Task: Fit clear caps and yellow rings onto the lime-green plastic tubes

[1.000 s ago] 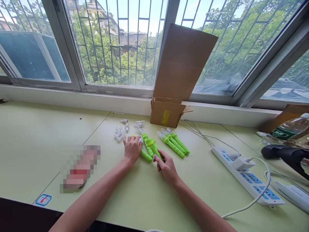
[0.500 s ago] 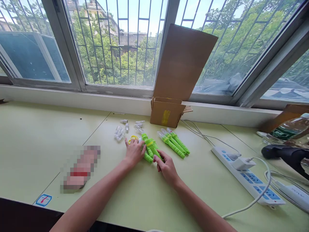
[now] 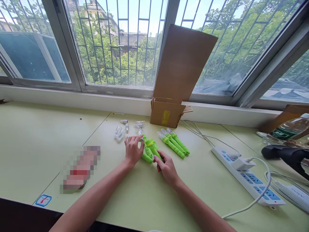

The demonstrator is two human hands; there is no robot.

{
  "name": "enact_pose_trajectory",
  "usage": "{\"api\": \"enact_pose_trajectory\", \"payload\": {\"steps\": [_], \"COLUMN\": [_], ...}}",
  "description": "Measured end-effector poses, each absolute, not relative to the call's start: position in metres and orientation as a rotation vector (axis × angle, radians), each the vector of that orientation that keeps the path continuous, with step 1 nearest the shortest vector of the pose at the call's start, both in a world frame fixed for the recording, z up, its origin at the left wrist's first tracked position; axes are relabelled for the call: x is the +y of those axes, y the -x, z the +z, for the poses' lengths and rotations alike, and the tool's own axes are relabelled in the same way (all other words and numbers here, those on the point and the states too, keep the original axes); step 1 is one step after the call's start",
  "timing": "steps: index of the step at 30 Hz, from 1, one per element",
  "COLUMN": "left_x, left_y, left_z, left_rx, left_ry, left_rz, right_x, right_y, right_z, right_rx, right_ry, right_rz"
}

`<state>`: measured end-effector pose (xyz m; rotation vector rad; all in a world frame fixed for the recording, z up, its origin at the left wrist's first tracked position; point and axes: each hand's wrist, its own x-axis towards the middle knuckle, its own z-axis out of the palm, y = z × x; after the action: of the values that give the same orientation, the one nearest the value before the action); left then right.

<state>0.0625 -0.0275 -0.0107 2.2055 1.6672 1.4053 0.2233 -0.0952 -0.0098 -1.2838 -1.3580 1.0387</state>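
My right hand (image 3: 167,167) is closed around the lower end of a bright green ribbed tube (image 3: 152,147) with a yellow band near its top. Left of it, my left hand (image 3: 133,149) is bent with thumb and fingertips drawn together; what they grip, if anything, is too small to make out. More green tubes (image 3: 146,157) lie between the hands, partly covered. Just beyond the left fingers are small clear plastic tips (image 3: 138,129), and another group of clear tips (image 3: 119,132) lies farther left.
Several green tubes with clear tips (image 3: 174,143) lie side by side to the right. A cardboard box (image 3: 166,114) stands against the sill. A power strip (image 3: 246,177) with cables is at right, near a plastic bottle (image 3: 287,130). A blurred-out object (image 3: 80,170) lies left.
My left hand has drawn its fingers in and lifted slightly; the yellow ring seen by its fingertips is no longer visible. My right hand stays on the green tube.
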Motion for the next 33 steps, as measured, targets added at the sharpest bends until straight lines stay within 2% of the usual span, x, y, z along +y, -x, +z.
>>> {"api": "enact_pose_trajectory", "payload": {"steps": [10,33], "left_x": [-0.0306,-0.0377], "left_y": [-0.0621,-0.0666], "left_z": [-0.0079,-0.0089], "left_rx": [1.351,1.190], "left_ry": [-2.204,-2.328], "left_rz": [1.570,1.411], "right_x": [-0.0942,-0.0937], "right_y": [-0.2239,-0.2252], "right_z": [-0.0105,-0.0142], "right_rx": [-1.393,-1.364], "right_ry": [1.280,1.254], "right_rz": [1.037,1.029]}}
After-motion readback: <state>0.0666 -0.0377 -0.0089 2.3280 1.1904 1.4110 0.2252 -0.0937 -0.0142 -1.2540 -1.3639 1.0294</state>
